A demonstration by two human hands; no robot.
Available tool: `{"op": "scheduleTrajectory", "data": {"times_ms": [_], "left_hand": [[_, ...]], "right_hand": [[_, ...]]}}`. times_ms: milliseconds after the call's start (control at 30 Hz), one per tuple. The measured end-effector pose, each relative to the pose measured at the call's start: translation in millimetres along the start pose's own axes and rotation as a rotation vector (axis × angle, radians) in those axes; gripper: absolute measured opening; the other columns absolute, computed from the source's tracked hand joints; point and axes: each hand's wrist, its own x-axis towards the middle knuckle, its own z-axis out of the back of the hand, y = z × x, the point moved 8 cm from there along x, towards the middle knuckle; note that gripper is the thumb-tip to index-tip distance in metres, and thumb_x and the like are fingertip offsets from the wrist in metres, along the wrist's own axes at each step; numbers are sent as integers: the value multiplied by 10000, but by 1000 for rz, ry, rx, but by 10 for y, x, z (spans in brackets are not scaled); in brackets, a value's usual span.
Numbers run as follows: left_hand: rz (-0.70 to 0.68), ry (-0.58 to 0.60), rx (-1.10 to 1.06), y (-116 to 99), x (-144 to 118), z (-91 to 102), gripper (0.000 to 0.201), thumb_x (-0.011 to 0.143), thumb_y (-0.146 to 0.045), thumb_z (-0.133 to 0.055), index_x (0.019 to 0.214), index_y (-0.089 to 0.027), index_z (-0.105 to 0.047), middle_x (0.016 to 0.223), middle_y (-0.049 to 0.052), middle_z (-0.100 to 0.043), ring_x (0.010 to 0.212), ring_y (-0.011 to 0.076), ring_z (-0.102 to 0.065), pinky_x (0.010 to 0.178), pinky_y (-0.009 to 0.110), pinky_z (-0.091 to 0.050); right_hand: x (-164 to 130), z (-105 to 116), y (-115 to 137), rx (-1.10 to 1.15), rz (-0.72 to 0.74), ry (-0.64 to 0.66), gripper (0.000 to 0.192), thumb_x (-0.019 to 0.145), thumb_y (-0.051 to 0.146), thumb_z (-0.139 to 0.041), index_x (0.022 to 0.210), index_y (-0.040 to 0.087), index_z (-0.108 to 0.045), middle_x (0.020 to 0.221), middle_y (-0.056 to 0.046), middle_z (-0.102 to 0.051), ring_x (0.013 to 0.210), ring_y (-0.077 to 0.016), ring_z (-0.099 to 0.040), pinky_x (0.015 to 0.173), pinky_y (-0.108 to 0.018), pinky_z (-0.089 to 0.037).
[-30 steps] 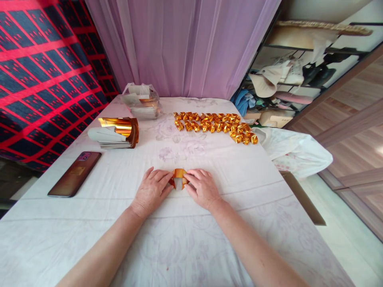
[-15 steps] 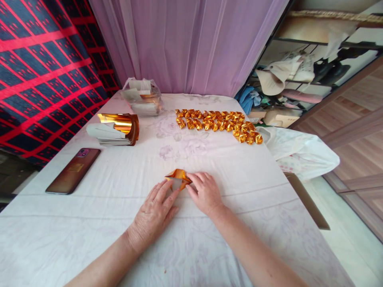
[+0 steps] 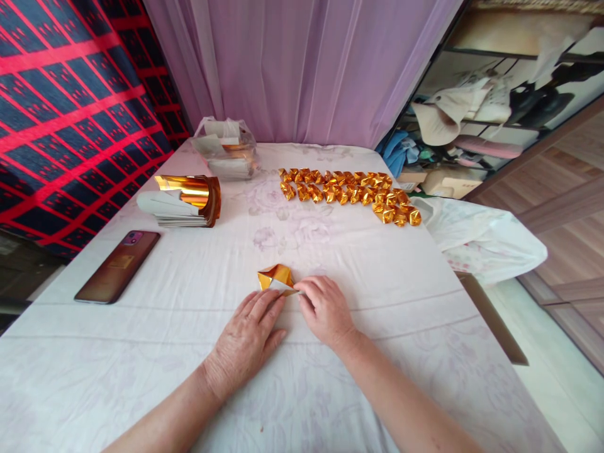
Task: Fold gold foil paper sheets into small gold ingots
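Note:
A partly folded piece of gold foil paper with a whitish-grey reverse side lies on the table in front of me. My left hand rests palm down with its fingers stretched out, the fingertips pressing on the paper's near edge. My right hand pinches the right-hand point of the paper between thumb and fingers. The near edge of the paper is partly hidden under the left fingertips.
Several folded gold foil pieces stand in rows at the back right. Stacked foil sheets and a phone lie on the left, with a plastic bag of sheets behind. Beside the table's right edge is a white bag.
The paper's near flap has folded down flatter, and the paper has turned a little. Both hands have shifted slightly along its near side. The camera view has moved slightly.

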Motion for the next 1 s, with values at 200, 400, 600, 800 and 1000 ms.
{"op": "scheduleTrajectory", "data": {"times_ms": [200, 400, 600, 800, 1000], "left_hand": [[18, 21, -33, 35, 12, -17, 491, 933, -355, -508, 1385, -168, -467, 1314, 143, -567, 1207, 303, -549, 1045, 500, -466], [27, 42, -55, 46, 18, -15, 497, 926, -346, -525, 1384, -165, -464, 1338, 138, -558, 1211, 302, -549, 1055, 498, -454], [6, 31, -11, 22, 26, -15, 451, 926, -347, -520, 1322, -130, -525, 1285, 149, -601, 1190, 305, -567, 1062, 506, -444], [29, 12, 47, 3, 12, 8, 425, 941, -346, -501, 1309, -141, -550, 1280, 136, -611, 1202, 301, -560, 1099, 512, -385], [11, 3, 109, -30, 23, 48, 412, 963, -352, -454, 1300, -142, -563, 1284, 118, -624, 1200, 287, -560, 1105, 505, -372]], "right_hand": [[58, 6, 32, 37, 45, -23, 187, 884, 133, -542, 1013, 208, -653, 983, -59, -678, 915, -209, -600, 837, -357, -469], [110, 1, 97, 55, 81, 3, 155, 917, 145, -517, 933, 216, -653, 979, -57, -678, 908, -204, -609, 848, -355, -470], [173, -62, 68, 50, -1, 32, 81, 901, 170, -570, 875, 214, -633, 913, -52, -662, 881, -203, -598, 811, -339, -459], [188, -116, 56, 15, -87, 38, 70, 862, 172, -620, 812, 216, -601, 839, -25, -629, 819, -190, -580, 741, -321, -422], [190, -127, 67, 15, -117, 49, 76, 833, 223, -670, 817, 211, -597, 846, -30, -618, 824, -200, -576, 740, -326, -406]]}}
